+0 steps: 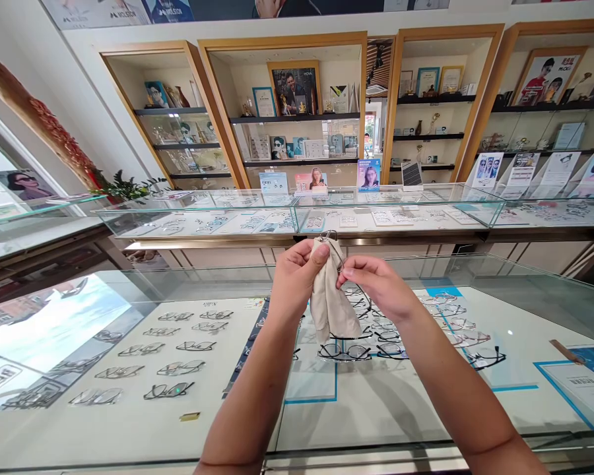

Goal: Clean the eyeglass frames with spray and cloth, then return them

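Observation:
Above a glass display case, my left hand [294, 277] is closed on a beige cloth [330, 300], its thumb pressing on the upper part. Thin-rimmed eyeglasses [328, 234] poke out from the top of the cloth, and most of the frame is hidden by cloth and fingers. My right hand [379, 280] pinches a thin dark part at the cloth's right side, which looks like part of the same eyeglasses. The cloth's loose end hangs down between my wrists. Black-rimmed glasses [345, 351] lie inside the case beneath.
The glass display case [228, 435] in front of me holds several rows of eyeglasses [171, 367]. Farther back runs a second glass counter [400, 234] with eyewear and small signs. Wooden-framed shelves [282, 39] line the wall. A green plant [129, 187] stands at the left.

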The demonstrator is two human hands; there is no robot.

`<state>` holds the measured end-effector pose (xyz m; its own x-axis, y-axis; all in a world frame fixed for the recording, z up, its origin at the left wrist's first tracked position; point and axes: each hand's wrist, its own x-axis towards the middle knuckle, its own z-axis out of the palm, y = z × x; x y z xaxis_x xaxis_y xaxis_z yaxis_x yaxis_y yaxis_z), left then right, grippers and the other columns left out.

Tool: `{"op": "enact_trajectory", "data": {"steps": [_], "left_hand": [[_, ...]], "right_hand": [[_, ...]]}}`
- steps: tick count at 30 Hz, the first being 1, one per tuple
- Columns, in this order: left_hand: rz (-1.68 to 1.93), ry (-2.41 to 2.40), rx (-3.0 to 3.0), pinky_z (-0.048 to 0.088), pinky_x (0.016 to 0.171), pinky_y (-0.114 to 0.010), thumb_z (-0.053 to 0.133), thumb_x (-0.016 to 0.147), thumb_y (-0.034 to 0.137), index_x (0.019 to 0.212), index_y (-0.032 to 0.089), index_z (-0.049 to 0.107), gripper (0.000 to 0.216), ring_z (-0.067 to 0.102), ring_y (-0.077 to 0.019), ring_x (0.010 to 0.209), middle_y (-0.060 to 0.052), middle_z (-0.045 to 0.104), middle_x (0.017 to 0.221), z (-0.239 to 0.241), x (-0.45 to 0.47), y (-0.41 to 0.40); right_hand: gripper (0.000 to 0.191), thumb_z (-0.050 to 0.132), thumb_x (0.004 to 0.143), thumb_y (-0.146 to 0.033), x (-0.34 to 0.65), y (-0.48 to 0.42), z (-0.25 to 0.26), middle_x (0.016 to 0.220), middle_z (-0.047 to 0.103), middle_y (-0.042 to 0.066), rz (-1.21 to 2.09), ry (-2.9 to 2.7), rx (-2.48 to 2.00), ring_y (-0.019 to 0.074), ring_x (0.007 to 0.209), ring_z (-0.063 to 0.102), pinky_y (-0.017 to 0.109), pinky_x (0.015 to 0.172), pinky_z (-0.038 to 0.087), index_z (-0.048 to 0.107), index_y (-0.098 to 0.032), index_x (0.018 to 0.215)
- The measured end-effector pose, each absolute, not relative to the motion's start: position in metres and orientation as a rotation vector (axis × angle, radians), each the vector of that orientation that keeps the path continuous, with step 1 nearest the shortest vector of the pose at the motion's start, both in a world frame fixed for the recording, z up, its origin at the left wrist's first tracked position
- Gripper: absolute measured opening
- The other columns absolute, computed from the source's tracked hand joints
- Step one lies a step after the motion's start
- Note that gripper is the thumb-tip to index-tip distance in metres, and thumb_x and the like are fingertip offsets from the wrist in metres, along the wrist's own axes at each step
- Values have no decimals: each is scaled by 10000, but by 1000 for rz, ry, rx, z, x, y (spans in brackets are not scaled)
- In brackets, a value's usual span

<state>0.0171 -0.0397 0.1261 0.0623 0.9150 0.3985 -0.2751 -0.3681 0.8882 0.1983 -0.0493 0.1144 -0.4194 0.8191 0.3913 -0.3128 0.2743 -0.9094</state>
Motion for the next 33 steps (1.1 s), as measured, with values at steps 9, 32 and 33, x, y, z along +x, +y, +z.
{"op": "enact_trajectory", "data": {"steps": [9,32,33], "left_hand": [[1306,569,1493,542,612,-237,892,861,529,1128,154,774,475,653,-137,649,-56,774,855,128,11,-41],[1235,575,1585,544,595,-272,909,837,527,1011,160,781,426,664,-167,634,-50,742,763,137,2,-52],[1277,586,1576,539,590,-265,945,798,493,1011,165,779,425,658,-161,630,-41,738,759,137,5,-53]], "right_hand": [[304,871,857,-498,204,-48,121,831,746,25,1407,-1416,-474,192,859,654,366,916,508,767,-228,765],[325,888,850,-524,213,-53,126,796,739,30,1492,-1502,-471,198,813,673,384,873,547,779,-231,762],[323,891,848,-521,213,-52,126,795,734,29,1500,-1493,-464,199,812,671,385,870,549,776,-232,761]]}}
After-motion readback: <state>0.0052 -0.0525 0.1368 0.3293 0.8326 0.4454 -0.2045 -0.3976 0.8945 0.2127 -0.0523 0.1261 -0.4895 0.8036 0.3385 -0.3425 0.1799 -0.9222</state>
